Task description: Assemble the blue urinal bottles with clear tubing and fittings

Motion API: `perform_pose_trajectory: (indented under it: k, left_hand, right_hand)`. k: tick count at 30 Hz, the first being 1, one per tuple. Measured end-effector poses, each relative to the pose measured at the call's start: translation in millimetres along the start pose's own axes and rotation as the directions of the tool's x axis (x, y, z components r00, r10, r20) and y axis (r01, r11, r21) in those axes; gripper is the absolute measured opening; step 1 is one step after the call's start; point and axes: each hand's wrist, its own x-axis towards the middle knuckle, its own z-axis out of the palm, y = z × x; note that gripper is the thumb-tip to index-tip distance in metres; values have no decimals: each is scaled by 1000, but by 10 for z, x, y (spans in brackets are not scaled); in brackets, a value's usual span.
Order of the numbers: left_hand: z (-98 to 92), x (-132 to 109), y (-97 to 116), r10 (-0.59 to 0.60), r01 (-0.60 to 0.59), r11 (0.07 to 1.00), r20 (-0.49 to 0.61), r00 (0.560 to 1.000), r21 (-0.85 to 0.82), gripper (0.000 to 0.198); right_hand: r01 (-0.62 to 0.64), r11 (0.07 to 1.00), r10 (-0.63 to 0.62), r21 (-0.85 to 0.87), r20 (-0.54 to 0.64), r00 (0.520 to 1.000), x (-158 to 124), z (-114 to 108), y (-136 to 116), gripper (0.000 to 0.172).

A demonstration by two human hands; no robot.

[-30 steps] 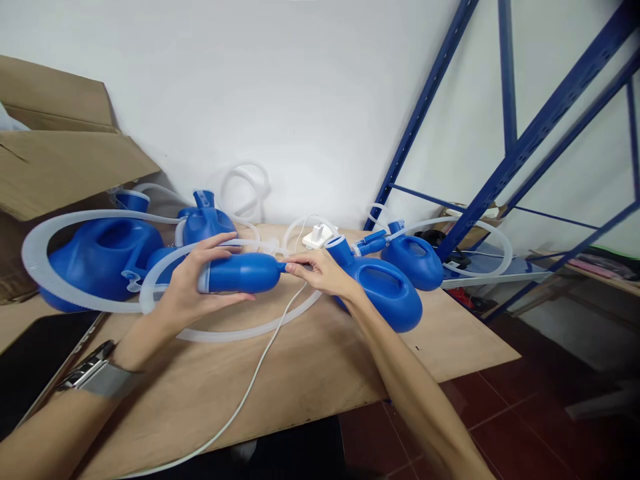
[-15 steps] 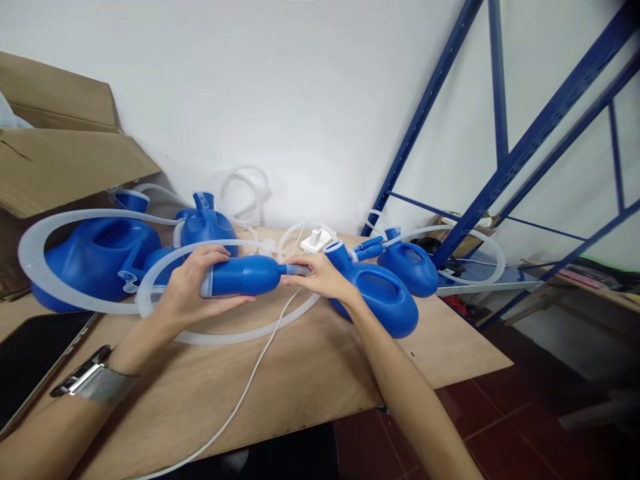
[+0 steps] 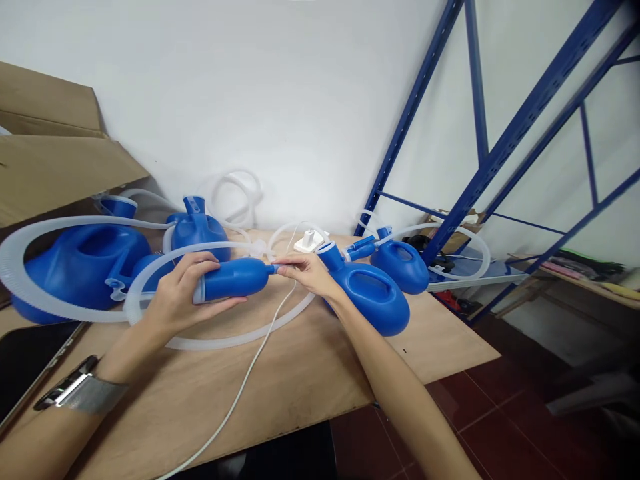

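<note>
My left hand [image 3: 183,293] is wrapped round a blue bottle-shaped part [image 3: 235,279] with a whitish collar at its left end, held sideways above the table. At its narrow right tip, the fingers of my right hand [image 3: 305,272] pinch the end where a tube seems to join; the fingers partly hide it. A clear ribbed hose [image 3: 220,343] loops round behind and below my left hand. Just right of my right hand lies a blue jug [image 3: 377,297] with an open neck. A smaller blue jug [image 3: 400,267] sits behind it.
More blue jugs [image 3: 197,233] with hoses stand at the left by an open cardboard box [image 3: 55,167]. A white plug adapter [image 3: 309,241] lies near the wall. A white cable [image 3: 247,373] crosses the wooden table [image 3: 300,380]. A dark device [image 3: 30,360] is at left, blue shelving [image 3: 410,120] at right.
The view has shifted slightly, so most things appear further left. My right fingers have closed in around the bottle part's tip, with less of the tube end showing.
</note>
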Motion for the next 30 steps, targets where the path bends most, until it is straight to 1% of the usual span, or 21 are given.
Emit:
perform_pose_trajectory:
  k: [2, 5, 7, 9, 12, 14, 17, 20, 21, 23, 24, 25, 26, 27, 28, 29, 30]
  left_hand:
    - [6, -1, 4, -32, 32, 999, -7, 999, -35, 61]
    - [18, -2, 28, -160, 158, 983, -8, 987, -91, 61]
    - [26, 0, 58, -263, 261, 959, -1, 965, -110, 63]
    - [33, 5, 93, -347, 345, 932, 8, 938, -110, 66]
    - [32, 8, 127, -406, 406, 906, 29, 913, -120, 65]
    - [18, 4, 118, -394, 396, 908, 42, 918, -139, 65]
    - [-21, 0, 65, -328, 335, 927, 67, 942, -167, 64]
    - [-26, 8, 52, -293, 301, 936, 68, 954, -180, 64]
    - [-7, 13, 73, -268, 281, 941, 95, 959, -189, 64]
    - [71, 20, 151, -195, 236, 946, 193, 962, -222, 61]
    - [122, 21, 198, -125, 196, 948, 273, 954, -252, 59]
    - [176, 20, 240, -136, 207, 943, 265, 955, -260, 57]
    - [224, 17, 271, -179, 226, 942, 199, 963, -247, 58]
    - [262, 11, 286, -211, 229, 946, 103, 972, -231, 60]
    - [286, 3, 285, -275, 272, 942, 13, 961, -197, 63]
    - [296, -7, 268, -315, 305, 936, -32, 948, -177, 65]
    - [291, -17, 239, -353, 342, 926, -47, 934, -162, 67]
  right_hand:
    - [23, 1000, -23, 9, 9, 1000, -7, -2, 7, 34]
    - [112, 991, -112, -77, 2, 994, -25, -9, -38, 30]
    - [173, 973, -176, -152, -7, 984, -36, -10, -90, 27]
    - [208, 955, -214, -212, -9, 977, -43, -5, -143, 26]
    - [211, 943, -218, -258, 1, 976, -47, 2, -202, 25]
    - [202, 938, -208, -280, 7, 978, -50, -3, -215, 26]
    - [193, 936, -190, -293, 38, 981, -58, -6, -187, 29]
    - [183, 945, -171, -271, 67, 983, -55, 73, -147, 32]
    - [175, 953, -160, -248, 81, 984, -47, 122, -152, 33]
    - [175, 968, -158, -181, 104, 982, -14, 229, -216, 34]
    - [192, 970, -176, -151, 115, 978, 9, 268, -279, 34]
    - [224, 965, -212, -137, 95, 973, 34, 285, -361, 33]
    - [276, 947, -261, -162, 108, 959, 56, 276, -455, 31]
    - [308, 924, -309, -228, 33, 950, 74, 241, -553, 29]
    - [310, 899, -343, -310, -55, 938, 83, 184, -646, 27]
    - [280, 887, -367, -368, -194, 910, 83, 115, -722, 26]
    - [263, 885, -382, -385, -274, 883, 74, 46, -774, 25]
